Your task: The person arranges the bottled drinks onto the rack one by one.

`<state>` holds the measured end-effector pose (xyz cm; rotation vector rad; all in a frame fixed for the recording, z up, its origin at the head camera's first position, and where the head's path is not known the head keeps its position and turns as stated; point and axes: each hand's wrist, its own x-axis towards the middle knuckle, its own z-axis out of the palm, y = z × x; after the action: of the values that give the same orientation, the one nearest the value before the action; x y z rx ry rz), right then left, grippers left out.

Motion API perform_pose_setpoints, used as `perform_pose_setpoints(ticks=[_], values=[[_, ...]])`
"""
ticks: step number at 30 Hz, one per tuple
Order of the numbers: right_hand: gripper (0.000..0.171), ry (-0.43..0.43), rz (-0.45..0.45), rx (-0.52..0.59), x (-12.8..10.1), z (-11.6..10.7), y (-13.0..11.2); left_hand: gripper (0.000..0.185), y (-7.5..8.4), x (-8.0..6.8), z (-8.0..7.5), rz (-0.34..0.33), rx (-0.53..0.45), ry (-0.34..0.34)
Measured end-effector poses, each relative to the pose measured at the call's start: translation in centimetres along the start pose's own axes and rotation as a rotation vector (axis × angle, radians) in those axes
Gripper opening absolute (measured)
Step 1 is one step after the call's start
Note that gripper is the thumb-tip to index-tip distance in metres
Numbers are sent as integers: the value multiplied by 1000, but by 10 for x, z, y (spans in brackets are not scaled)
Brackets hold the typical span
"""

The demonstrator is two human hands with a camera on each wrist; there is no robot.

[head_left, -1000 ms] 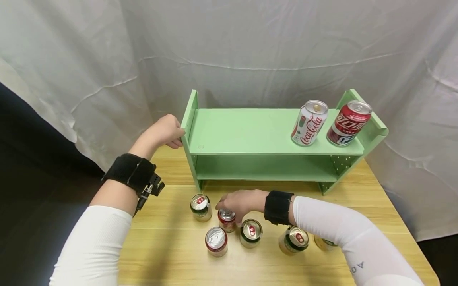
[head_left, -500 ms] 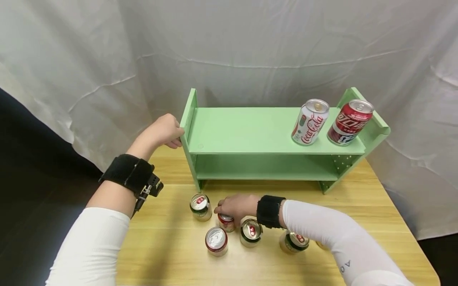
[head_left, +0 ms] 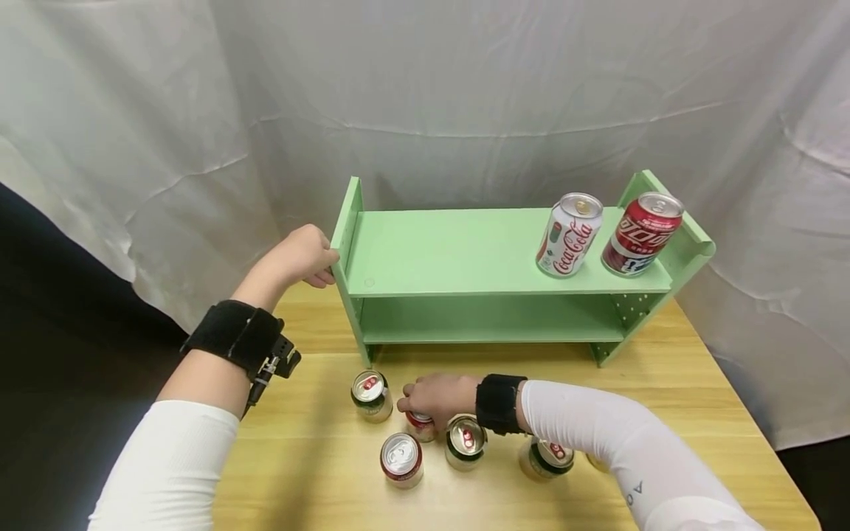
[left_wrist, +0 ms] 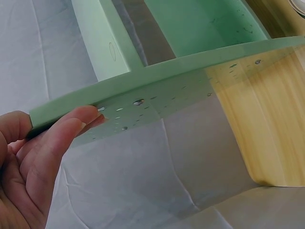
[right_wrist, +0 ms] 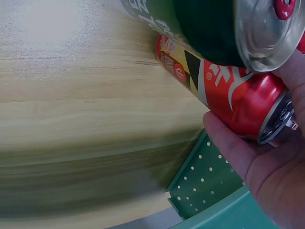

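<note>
My left hand [head_left: 300, 257] grips the left side panel of a green two-tier shelf [head_left: 438, 251]; in the left wrist view its fingers [left_wrist: 45, 152] lie along the panel's outer face. Low in front of the shelf, my right hand [head_left: 440, 397] holds a red soda can [head_left: 420, 428] by its upper part, covering most of the lid. The right wrist view has this red can [right_wrist: 238, 98] with a finger along its side, and a dark green can [right_wrist: 205, 28] close beside it. The red can stands on the wooden table.
A white Coca-Cola can [head_left: 569, 236] and a red can [head_left: 642, 234] stand on the shelf's top tier, right side. Around my right hand are a silver-topped can [head_left: 401, 461], green-banded cans [head_left: 371, 397] [head_left: 465, 442] [head_left: 547, 459] and one mostly hidden by the sleeve. A grey curtain [head_left: 465, 88] hangs behind.
My right hand has moved slightly left and settled over the red can, covering more of its lid. The left hand keeps its grip on the shelf panel. The head view has shifted slightly.
</note>
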<state>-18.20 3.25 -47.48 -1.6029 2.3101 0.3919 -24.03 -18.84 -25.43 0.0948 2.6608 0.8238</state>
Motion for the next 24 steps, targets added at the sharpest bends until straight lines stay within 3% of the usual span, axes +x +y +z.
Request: perform_pose_setpoints(ticks=[10,18,24], values=[[59,-38,53,75,0,-4,6,24,-3,3,3,-4,-25,11],[56,-71,49,124,-20,-38,10,24,-1,4,6,-14,-62,-1],[59,-70,4,45,-34,-66,13,30,0,2,3,-16,-65,11]])
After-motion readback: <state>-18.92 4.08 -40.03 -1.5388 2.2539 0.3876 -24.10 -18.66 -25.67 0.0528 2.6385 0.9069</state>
